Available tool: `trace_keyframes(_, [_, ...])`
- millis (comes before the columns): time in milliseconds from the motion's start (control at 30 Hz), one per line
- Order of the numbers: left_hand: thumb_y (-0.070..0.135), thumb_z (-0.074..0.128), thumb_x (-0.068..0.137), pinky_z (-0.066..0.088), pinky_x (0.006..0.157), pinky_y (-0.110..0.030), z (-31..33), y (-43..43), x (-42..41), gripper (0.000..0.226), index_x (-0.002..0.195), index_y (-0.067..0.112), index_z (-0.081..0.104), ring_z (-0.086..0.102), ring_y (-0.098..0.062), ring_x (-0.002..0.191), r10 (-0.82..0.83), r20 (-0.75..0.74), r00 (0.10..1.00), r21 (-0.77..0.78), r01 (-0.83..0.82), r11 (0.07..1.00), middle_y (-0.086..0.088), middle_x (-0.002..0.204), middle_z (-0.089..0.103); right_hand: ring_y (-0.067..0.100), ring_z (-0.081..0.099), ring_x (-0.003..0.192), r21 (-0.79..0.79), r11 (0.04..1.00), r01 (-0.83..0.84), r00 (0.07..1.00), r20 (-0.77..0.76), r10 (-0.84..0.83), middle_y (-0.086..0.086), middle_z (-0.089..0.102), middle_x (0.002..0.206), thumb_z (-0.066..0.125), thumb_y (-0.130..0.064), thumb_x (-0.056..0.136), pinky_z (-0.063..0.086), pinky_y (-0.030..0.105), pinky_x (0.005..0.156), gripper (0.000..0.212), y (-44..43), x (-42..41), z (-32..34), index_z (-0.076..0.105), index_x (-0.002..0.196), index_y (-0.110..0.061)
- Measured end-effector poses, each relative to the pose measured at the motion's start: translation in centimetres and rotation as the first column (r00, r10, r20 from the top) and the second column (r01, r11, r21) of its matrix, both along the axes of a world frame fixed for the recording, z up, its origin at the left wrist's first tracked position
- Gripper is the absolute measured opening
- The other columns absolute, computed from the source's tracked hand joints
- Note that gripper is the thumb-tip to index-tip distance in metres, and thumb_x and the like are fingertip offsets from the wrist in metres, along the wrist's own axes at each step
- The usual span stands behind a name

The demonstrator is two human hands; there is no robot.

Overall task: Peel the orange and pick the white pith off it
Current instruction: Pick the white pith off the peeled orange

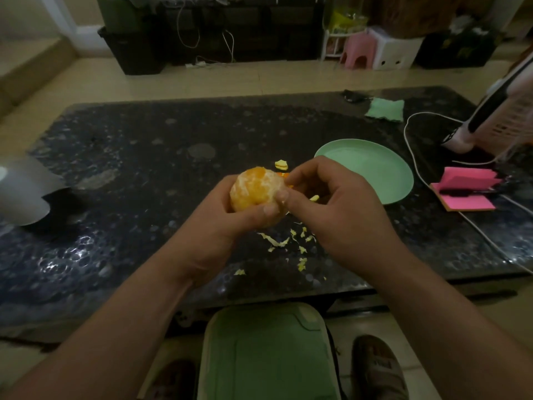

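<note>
The left hand (222,226) gripped the nearly bare orange (256,184) above the table's (138,174) near edge, steadying it while the right hand (331,206) pinched off pith (243,191), scraps (277,241) lying just beneath.

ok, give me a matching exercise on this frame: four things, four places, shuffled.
1 orange
2 green plate
3 pink sticky notes
4 pith scraps

A scattered on the table near its front edge
B gripped in the left hand
C near the table's right edge
D just behind the right hand, bare

Pairs: 1-B, 2-D, 3-C, 4-A
</note>
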State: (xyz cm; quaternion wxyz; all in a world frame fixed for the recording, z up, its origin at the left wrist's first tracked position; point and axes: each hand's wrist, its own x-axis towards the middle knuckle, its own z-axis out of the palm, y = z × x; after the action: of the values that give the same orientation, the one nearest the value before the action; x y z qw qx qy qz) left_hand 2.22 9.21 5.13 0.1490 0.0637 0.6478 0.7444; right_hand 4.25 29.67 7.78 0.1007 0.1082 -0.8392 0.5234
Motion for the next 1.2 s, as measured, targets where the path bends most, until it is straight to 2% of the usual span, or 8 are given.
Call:
trace_keyframes(167, [0.039,0.094,0.068,0.061,0.099,-0.040,-0.3,-0.1,-0.1,0.080,0.139,0.024,0.060,0.072,-0.026,0.120,-0.002,-0.007,1.000,-0.081,0.001,0.997,-0.007,0.132,0.070,0.009,0.067,0.078,0.041,0.999,0.019,1.000,0.003,-0.019,-0.008,0.072,0.084,0.078,-0.031,0.093,0.050,0.015,0.064,0.010,0.0,0.0,0.0,0.070,0.094,-0.026])
trace_keyframes(333, [0.039,0.095,0.065,0.061,0.097,-0.040,-0.6,0.2,-0.2,0.082,0.137,0.023,0.061,0.072,-0.027,0.117,0.018,-0.009,1.000,-0.085,-0.018,0.996,-0.007,0.130,0.071,0.004,0.061,0.067,0.055,0.997,0.054,0.999,0.003,-0.054,-0.013,0.068,0.076,0.072,-0.020,0.096,0.046,0.013,0.060,0.008,0.2,-0.2,-0.1,0.070,0.091,-0.026])
trace_keyframes(467, [0.042,0.094,0.064,0.062,0.095,-0.039,-0.6,0.2,-0.2,0.081,0.136,0.025,0.061,0.073,-0.025,0.116,0.030,-0.007,1.000,-0.099,-0.031,0.995,-0.006,0.128,0.071,0.007,0.065,0.075,0.040,0.999,0.014,1.000,0.024,-0.015,-0.009,0.070,0.082,0.074,-0.029,0.096,0.050,0.016,0.064,0.007,0.3,0.0,0.2,0.070,0.094,-0.025])
trace_keyframes(533, [0.043,0.094,0.064,0.062,0.093,-0.039,-0.6,0.4,-0.1,0.082,0.136,0.024,0.061,0.073,-0.025,0.115,0.049,-0.008,0.999,-0.102,-0.050,0.993,-0.006,0.128,0.072,0.006,0.065,0.076,0.056,0.998,0.027,0.999,0.028,-0.029,-0.009,0.070,0.082,0.073,-0.025,0.096,0.050,0.015,0.065,0.003,0.4,-0.1,0.0,0.070,0.095,-0.026])
trace_keyframes(667, [0.028,0.085,0.076,0.060,0.090,-0.034,-0.9,1.3,0.0,0.072,0.142,0.014,0.059,0.073,-0.027,0.116,0.044,0.067,0.997,0.055,-0.047,0.997,-0.010,0.132,0.073,0.003,0.064,0.073,0.041,0.995,0.090,0.994,0.055,-0.092,-0.009,0.070,0.080,0.070,-0.021,0.099,0.048,0.012,0.063,0.007,0.7,-0.6,-0.1,0.072,0.096,-0.027])
trace_keyframes(767, [0.019,0.070,0.085,0.061,0.093,-0.037,-0.9,1.5,0.1,0.061,0.144,0.007,0.059,0.071,-0.029,0.120,0.024,0.104,0.994,0.178,-0.042,0.983,-0.015,0.136,0.072,0.004,0.066,0.074,-0.034,0.994,0.099,0.991,0.097,-0.096,-0.006,0.073,0.083,0.070,-0.022,0.099,0.053,0.019,0.066,0.007,0.9,-0.7,0.0,0.073,0.096,-0.027])
trace_keyframes(967, [0.017,0.073,0.087,0.060,0.096,-0.038,-0.6,1.2,0.0,0.065,0.148,0.005,0.054,0.071,-0.029,0.122,0.041,0.104,0.994,0.240,-0.065,0.969,-0.017,0.141,0.068,0.004,0.069,0.080,-0.053,0.996,0.068,0.992,0.113,-0.062,-0.008,0.074,0.088,0.074,-0.027,0.097,0.055,0.019,0.073,0.002,0.6,-0.3,0.1,0.073,0.096,-0.026])
trace_keyframes(1200, [0.024,0.088,0.076,0.063,0.096,-0.043,-0.5,1.2,0.3,0.072,0.139,0.012,0.056,0.074,-0.029,0.117,0.123,0.065,0.990,0.096,-0.129,0.987,-0.009,0.130,0.074,0.008,0.070,0.081,-0.023,0.998,0.066,0.993,0.104,-0.064,-0.006,0.074,0.087,0.076,-0.039,0.095,0.058,0.022,0.071,0.015,0.2,-0.3,0.1,0.071,0.095,-0.025])
